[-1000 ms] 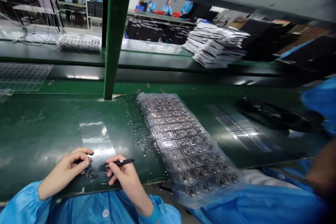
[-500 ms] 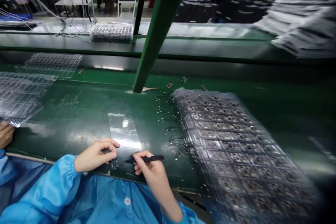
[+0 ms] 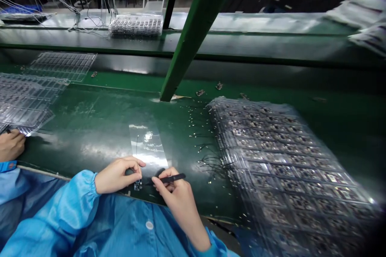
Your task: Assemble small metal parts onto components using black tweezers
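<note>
My left hand (image 3: 119, 174) pinches a small circuit board (image 3: 138, 185) at its edge, close to the bench's front. A thin dark wire (image 3: 138, 146) stands up from beside the fingertips. In my right hand (image 3: 176, 192) is a pair of black tweezers (image 3: 176, 177), held like a pen, its tip pointing left at the board. Whether the tip touches the board I cannot tell. Beneath and beyond both hands a clear plastic sheet (image 3: 147, 136) lies flat on the green bench (image 3: 99, 120).
At right stands a stack of clear trays (image 3: 271, 160) full of circuit boards, with loose wires (image 3: 208, 164) at its left side. A green post (image 3: 193, 40) rises behind. Empty clear trays (image 3: 27, 92) and a co-worker's hand (image 3: 12, 144) are at left. Loose small parts (image 3: 200, 92) lie farther back.
The view has shifted, so the bench sits a little higher and farther right. The wire now stands upright by my left fingers, and more of the board shows. The tweezers stay beside it.
</note>
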Demonstrator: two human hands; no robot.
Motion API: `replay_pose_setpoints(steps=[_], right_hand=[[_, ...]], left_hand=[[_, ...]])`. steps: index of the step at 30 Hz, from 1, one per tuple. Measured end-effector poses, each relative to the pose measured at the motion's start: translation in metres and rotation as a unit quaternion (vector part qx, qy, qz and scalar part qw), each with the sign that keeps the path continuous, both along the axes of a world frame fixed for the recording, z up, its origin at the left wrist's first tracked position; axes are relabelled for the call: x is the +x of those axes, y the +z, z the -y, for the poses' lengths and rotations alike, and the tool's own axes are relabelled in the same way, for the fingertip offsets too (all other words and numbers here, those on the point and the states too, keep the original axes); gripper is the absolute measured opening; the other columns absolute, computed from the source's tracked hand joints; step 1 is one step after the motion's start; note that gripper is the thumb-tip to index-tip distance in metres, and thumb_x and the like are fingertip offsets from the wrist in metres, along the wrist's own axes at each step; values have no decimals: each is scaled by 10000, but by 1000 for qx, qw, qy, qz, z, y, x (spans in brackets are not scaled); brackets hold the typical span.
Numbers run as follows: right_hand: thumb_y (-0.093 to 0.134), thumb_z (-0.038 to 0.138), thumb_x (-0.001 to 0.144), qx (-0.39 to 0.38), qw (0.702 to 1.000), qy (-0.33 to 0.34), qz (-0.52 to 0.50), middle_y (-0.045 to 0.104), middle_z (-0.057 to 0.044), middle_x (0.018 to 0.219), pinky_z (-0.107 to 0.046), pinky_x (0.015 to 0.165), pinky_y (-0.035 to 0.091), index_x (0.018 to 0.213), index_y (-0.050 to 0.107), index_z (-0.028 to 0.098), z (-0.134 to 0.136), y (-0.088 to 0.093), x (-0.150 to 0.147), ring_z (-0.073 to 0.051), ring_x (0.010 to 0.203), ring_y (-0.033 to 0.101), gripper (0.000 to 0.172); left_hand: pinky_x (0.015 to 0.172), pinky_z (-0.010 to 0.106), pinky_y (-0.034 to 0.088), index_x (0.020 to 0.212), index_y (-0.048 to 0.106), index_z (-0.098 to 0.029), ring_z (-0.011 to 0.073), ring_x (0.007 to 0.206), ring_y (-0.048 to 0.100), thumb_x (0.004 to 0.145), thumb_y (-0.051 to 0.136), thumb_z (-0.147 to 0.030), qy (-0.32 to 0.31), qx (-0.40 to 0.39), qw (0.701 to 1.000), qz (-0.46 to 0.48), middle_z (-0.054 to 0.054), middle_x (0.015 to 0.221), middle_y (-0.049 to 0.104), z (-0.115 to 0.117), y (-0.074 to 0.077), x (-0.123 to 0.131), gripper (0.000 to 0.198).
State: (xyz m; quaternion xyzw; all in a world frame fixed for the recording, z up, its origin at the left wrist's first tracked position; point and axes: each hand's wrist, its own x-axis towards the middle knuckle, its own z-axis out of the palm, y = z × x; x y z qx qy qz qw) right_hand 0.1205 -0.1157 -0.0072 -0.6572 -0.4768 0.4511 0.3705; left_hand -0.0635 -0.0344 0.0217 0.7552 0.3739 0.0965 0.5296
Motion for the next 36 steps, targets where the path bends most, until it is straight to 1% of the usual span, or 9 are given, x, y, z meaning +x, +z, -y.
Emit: replay_pose_setpoints(steps=[8,12,20,23,26,29,31,33,36], right_hand=[[588,430,785,8,1000,-1,1,619,-22,575,-256,473,424,698,502,199,0,2,-2,-185,503,599,261],[592,440,781,8,1000,-3,-10,623,-21,571,-260,480,429,686,504,203,-1,4,-2,-189,508,605,270],[604,430,782,3,1000,2,-16,645,-23,600,-264,505,444,689,511,200,-2,1,-1,-195,537,628,265],[623,423,769,-6,999,-11,-50,649,-26,609,-271,528,467,696,522,194,0,-1,0,-204,572,647,261],[660,441,726,-8,992,-36,-119,621,-13,598,-273,531,489,663,530,184,1,-1,1,-198,575,649,295],[685,423,705,8,980,-63,-187,607,2,594,-269,546,509,657,533,177,2,-1,6,-170,555,638,293],[676,389,727,26,973,-87,-213,614,5,583,-262,556,512,675,528,180,2,-3,11,-155,547,628,261],[663,369,746,51,968,-113,-219,618,4,575,-258,558,512,683,525,183,2,-5,16,-149,547,621,240],[671,372,737,74,965,-149,-202,604,6,566,-267,555,518,681,529,183,0,-7,21,-146,531,610,243]], left_hand=[[874,246,398,715,574,-164,168,1049,552,812,530,-180,3,5,1000,-2,60,1015,640,0,0,1,108],[871,248,402,714,575,-161,168,1037,560,806,530,-170,4,4,1000,-1,56,1059,630,1,-1,1,103],[859,254,418,714,572,-160,167,1013,573,803,531,-168,9,-3,1000,-12,61,1067,627,1,1,1,99],[866,253,413,711,572,-164,161,1035,564,804,532,-167,8,2,1000,-8,62,1052,637,1,1,2,101],[873,263,410,707,572,-170,162,1037,564,805,531,-172,4,5,1000,-10,55,1006,657,0,1,1,106],[875,273,413,696,572,-168,167,1031,568,799,535,-173,4,0,1000,-12,57,1013,659,-1,3,1,109],[832,268,440,690,572,-162,175,1014,576,791,542,-189,14,-19,1000,-12,65,1028,655,-2,4,3,108],[700,242,483,705,570,-150,171,909,608,787,543,-231,38,-68,997,-13,76,1033,651,-3,5,8,118],[495,183,461,771,560,-131,137,712,611,783,536,-305,69,-157,985,-3,83,940,665,-5,4,21,177]])
